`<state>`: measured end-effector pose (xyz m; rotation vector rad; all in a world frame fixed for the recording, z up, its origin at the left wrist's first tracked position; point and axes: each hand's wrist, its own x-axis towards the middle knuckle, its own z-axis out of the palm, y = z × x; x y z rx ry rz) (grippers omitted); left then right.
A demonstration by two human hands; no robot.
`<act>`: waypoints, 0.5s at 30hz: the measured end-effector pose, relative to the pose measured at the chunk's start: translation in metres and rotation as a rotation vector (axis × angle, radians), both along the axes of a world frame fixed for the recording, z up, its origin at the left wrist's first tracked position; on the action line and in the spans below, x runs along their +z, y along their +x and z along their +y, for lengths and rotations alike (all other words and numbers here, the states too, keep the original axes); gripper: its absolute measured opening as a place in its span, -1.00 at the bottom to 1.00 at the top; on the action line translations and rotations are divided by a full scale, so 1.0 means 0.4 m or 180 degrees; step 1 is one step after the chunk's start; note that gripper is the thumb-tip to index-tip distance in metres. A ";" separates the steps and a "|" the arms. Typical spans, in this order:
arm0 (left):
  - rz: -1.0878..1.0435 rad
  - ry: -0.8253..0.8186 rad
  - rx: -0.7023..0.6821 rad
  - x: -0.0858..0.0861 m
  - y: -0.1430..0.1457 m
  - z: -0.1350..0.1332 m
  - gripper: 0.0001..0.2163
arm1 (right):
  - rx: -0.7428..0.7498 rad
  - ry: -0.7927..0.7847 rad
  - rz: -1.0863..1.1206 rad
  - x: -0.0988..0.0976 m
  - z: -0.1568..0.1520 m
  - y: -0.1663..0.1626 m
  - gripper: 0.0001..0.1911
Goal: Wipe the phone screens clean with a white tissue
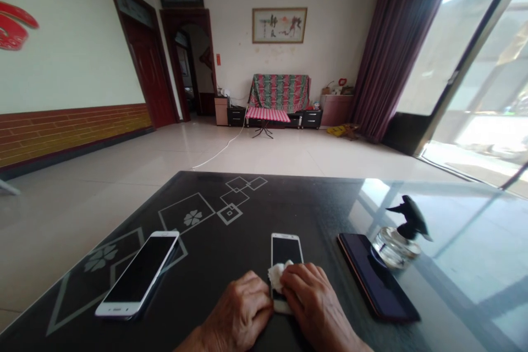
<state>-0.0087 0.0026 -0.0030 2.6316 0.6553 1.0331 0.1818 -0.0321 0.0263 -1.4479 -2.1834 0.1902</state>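
A small white-framed phone [286, 249] lies face up on the black glass table [231, 242] in front of me. My right hand [312, 302] rests on its lower half, fingers closed over a white wad of tissue [275, 274] pressed on the screen. My left hand [243, 311] is curled against the phone's left edge, touching it. A larger white phone [140, 273] lies face up to the left. A dark phone [376, 278] lies to the right.
A squat glass bottle [396, 247] with a black bird-shaped top [410, 217] stands next to the dark phone. The table's edges run close at left and far side. Beyond are a tiled floor, a covered sofa [279, 92], doors and a large window.
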 end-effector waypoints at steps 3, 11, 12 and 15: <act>0.0052 0.0019 0.0057 0.000 0.001 0.000 -0.77 | 0.0383 -0.0073 -0.0034 0.018 -0.008 -0.008 -0.83; 0.0052 -0.0068 0.0024 -0.007 0.000 0.000 -0.83 | 0.0011 -0.0012 -0.0074 0.007 0.007 0.039 -0.66; 0.0045 -0.0070 0.0026 -0.006 0.000 0.000 -0.83 | -0.0100 0.0000 -0.0102 0.000 0.014 0.050 -0.66; -0.0007 -0.0041 0.0034 -0.002 0.001 -0.001 -0.84 | -0.0308 0.0073 -0.0064 -0.018 0.030 0.078 -0.69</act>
